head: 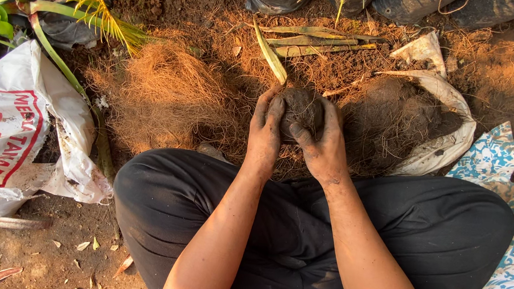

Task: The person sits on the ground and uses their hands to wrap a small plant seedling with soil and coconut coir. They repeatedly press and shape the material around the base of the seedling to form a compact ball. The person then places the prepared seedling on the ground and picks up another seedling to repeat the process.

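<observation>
Near the upper middle of the frame, the left hand [264, 132] and the right hand [324, 146] were cupped around a dark ball of soil [302, 110], fingers curled and pressed against its sides, both smeared with dirt. A pale leaf [270, 54] stuck up from the ball toward the top. A heap of brown coconut fibre [161, 94] lay just left of the hands. An open white sack [441, 118] of soil sat to the right, and a printed white bag [13, 133] lay at the left edge.
</observation>
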